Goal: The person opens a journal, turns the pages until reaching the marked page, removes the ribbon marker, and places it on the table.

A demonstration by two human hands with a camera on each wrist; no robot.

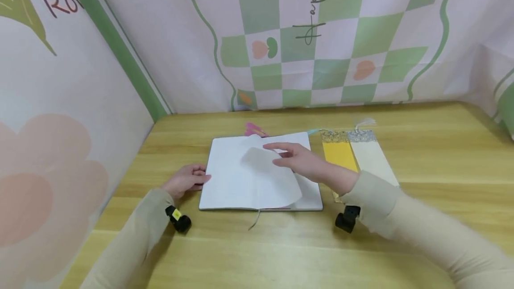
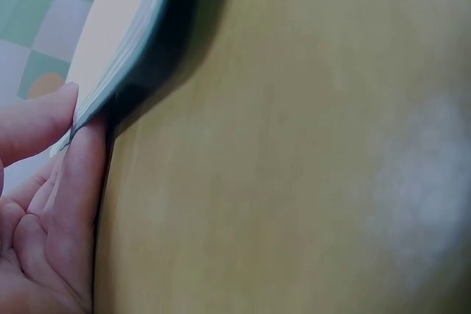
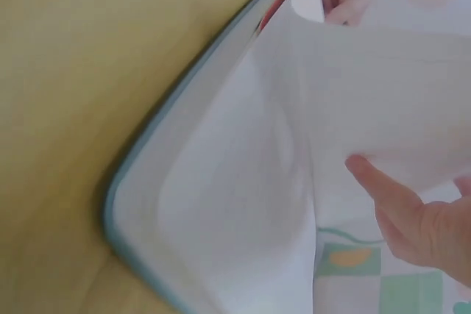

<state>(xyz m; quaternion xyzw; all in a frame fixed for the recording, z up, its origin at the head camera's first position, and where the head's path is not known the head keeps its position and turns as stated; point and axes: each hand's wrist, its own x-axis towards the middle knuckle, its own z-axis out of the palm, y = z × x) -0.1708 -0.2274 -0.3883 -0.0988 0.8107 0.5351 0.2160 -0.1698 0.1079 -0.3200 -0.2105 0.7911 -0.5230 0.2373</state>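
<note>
An open notebook (image 1: 230, 173) with blank white pages and a dark blue-green cover lies on the table. My left hand (image 1: 186, 179) holds its left edge, the thumb on top of the pages and fingers underneath, as the left wrist view (image 2: 62, 204) shows too. Over the right half, a page (image 1: 277, 182) stands partly lifted and curved. My right hand (image 1: 299, 159) is at this page with fingers extended and spread. In the right wrist view, a fingertip of the right hand (image 3: 419, 218) touches the raised page (image 3: 383, 101).
Right of the notebook lie a yellow bookmark (image 1: 339, 153) and a cream bookmark (image 1: 371, 157) with lace-like tops. A pink item (image 1: 254, 129) pokes out behind the notebook. A ribbon (image 1: 254, 221) hangs from its near edge. Patterned cloth (image 1: 297, 75) borders the wooden table (image 1: 257, 253).
</note>
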